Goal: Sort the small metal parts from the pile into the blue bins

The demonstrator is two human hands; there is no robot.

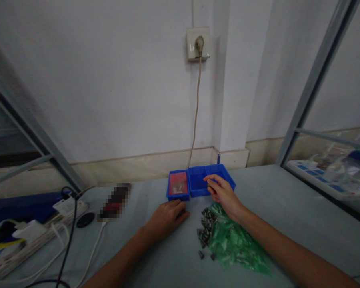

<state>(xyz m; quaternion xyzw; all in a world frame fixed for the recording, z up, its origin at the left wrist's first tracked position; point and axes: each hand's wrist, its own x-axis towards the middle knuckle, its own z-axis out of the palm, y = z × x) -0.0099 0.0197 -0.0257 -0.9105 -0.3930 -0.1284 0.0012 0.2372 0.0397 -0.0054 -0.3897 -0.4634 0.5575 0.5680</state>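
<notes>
My right hand (223, 196) is in a pinch over the front of the middle blue bin (198, 193); a small dark piece seems to show at the fingertips, too small to name. My left hand (169, 214) rests on the table with its fingers curled, just in front of the left blue bin (178, 197). Something dark shows between its thumb and fingers, mostly hidden. Below my right hand, a pile of small dark metal pieces (207, 226) spills from the mouth of a green plastic bag (237, 244). A loose piece (201, 255) lies nearer to me.
The left bin holds a red card (177, 177) and a small clear packet (179, 187). A third blue bin (223, 172) stands at right. On the left are a pixelated phone (115, 202), a black round lid (85, 220), a power strip (33, 240) and cables. A wall socket (198, 44) hangs above.
</notes>
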